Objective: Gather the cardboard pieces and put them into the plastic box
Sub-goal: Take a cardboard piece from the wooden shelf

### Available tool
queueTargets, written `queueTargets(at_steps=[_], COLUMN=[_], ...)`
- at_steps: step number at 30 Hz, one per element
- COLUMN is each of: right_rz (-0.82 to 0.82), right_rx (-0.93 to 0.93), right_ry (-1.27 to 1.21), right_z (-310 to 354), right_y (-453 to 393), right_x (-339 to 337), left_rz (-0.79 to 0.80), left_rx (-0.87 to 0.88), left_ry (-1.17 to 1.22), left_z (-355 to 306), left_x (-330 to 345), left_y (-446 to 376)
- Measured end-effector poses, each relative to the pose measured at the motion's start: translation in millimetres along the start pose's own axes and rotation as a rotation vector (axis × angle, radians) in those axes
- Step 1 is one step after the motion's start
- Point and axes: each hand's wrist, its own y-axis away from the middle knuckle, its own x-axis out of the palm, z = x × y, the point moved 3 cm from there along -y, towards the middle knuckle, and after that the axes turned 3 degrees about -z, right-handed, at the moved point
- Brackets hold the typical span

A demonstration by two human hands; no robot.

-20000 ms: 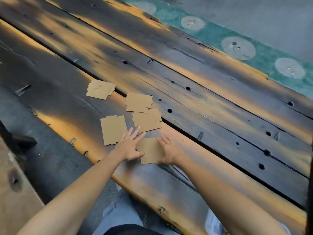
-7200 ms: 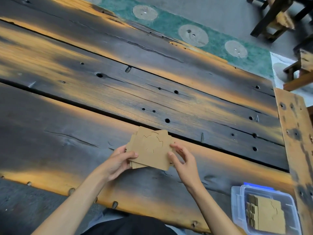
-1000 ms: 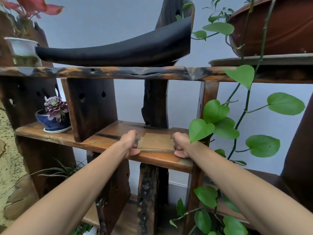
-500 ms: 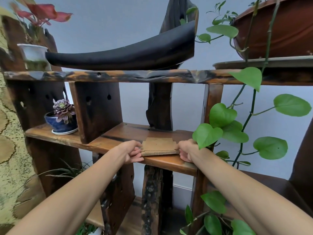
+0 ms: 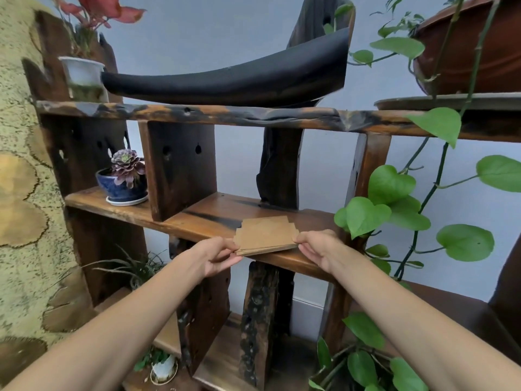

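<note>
Two hands are seen at the front edge of a rough wooden shelf [image 5: 214,218], where a thin stack of cardboard pieces [image 5: 263,235] is held between them. The left hand [image 5: 217,256] is closed on the stack's left edge, thumb on top and fingers curled beneath; the right hand [image 5: 317,249] is pinched on the right edge in the same way. The stack is kept roughly level, its near edge jutting past the shelf's front lip; whether its far part is touching the board cannot be told. The pieces are brown, with stepped corners at the far side.

To the far left on the same shelf, a purple succulent in a blue pot [image 5: 124,184] is set on a white saucer. On the board above, a long black curved piece of wood [image 5: 234,80] is laid, with a white pot of red-leaved plant [image 5: 83,73] at its left. A large brown planter [image 5: 473,49] is placed at upper right, and green heart-shaped vine leaves [image 5: 389,204] are hung down just right of the right hand.
</note>
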Motion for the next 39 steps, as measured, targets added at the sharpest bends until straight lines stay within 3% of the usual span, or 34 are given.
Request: queueTargets(at_steps=[14, 39], right_rz=[0.254, 0.595], right_rx=[0.018, 0.242], right_ry=[-0.124, 0.143], right_z=[-50, -234], right_y=[58, 166], right_x=[54, 185], left_rz=[0.122, -0.356], left_rx=[0.05, 0.01], left_ry=[0.295, 0.489], left_z=[32, 178], left_x=[-102, -309], left_y=[48, 150])
